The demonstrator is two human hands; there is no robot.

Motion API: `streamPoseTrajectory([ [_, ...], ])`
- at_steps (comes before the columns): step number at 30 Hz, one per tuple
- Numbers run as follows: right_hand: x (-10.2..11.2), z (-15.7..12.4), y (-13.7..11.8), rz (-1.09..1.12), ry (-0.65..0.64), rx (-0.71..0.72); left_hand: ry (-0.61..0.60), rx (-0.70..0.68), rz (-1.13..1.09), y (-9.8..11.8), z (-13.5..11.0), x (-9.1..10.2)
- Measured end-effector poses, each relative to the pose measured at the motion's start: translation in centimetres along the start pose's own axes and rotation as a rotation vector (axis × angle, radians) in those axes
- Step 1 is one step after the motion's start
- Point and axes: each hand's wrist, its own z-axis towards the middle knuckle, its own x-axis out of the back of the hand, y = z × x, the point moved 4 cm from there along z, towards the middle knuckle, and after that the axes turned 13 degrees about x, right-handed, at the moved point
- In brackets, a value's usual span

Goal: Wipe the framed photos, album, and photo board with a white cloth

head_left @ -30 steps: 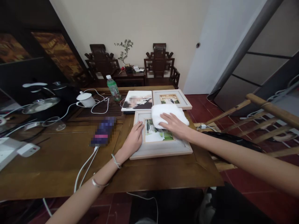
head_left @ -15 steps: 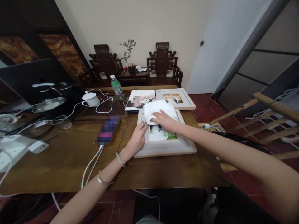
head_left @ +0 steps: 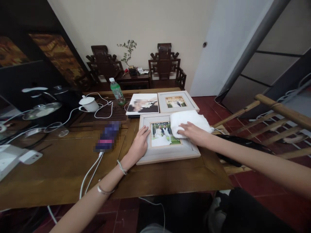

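A pale wooden picture frame (head_left: 167,154) with a wedding photo lies flat on the dark wooden table (head_left: 60,171). My left hand (head_left: 139,145) rests flat on the frame's left border, fingers stretched out. My right hand (head_left: 194,134) presses down on a folded white cloth (head_left: 189,120) at the frame's right side, fingers curled over the cloth. The photo in the frame is now uncovered.
Behind lie a second framed photo (head_left: 176,102) and an unframed print (head_left: 142,105). A phone (head_left: 107,136) on a white cable, a white teapot (head_left: 88,103), a green bottle (head_left: 116,91) and cookware (head_left: 42,110) stand left. A bamboo chair (head_left: 279,113) is at the right.
My right hand slid the white cloth from the frame's upper left across to its right side, uncovering the photo. My left hand stayed on the frame's left border.
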Motion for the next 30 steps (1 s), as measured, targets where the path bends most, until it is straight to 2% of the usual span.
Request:
streamPoseTrajectory([
  [5,2.4,-3.0,-6.6,0.218,-0.003,-0.012,-0.008,0.024,0.022,0.3,0.1,0.2],
  [7,3.2,-3.7,-8.3,0.286,-0.005,-0.033,-0.009,0.034,0.021,0.5,0.1,0.4],
  [9,3.2,-3.8,-9.0,0.316,-0.013,-0.053,-0.015,0.037,0.02,0.6,0.1,0.5],
  [12,2.0,-2.9,-7.8,0.296,0.025,-0.055,-0.036,0.044,0.033,0.8,0.2,0.7],
  [16,0.0,-0.7,-3.2,0.191,0.116,-0.078,-0.079,0.03,0.065,0.9,0.4,0.8],
  [19,-0.2,1.5,0.7,0.056,0.138,-0.089,-0.101,0.02,0.072,0.8,0.6,0.7],
  [22,0.1,3.4,3.4,-0.072,0.13,-0.113,-0.098,0.03,0.063,0.6,0.6,0.6],
  [24,0.0,4.3,4.0,-0.109,0.101,-0.121,-0.085,0.029,0.051,0.5,0.6,0.6],
  [26,-0.5,4.7,3.4,-0.109,0.069,-0.118,-0.076,0.025,0.042,0.4,0.6,0.5],
  [30,-1.6,3.6,-0.1,-0.063,0.023,-0.093,-0.075,0.029,0.046,0.4,0.5,0.4],
])
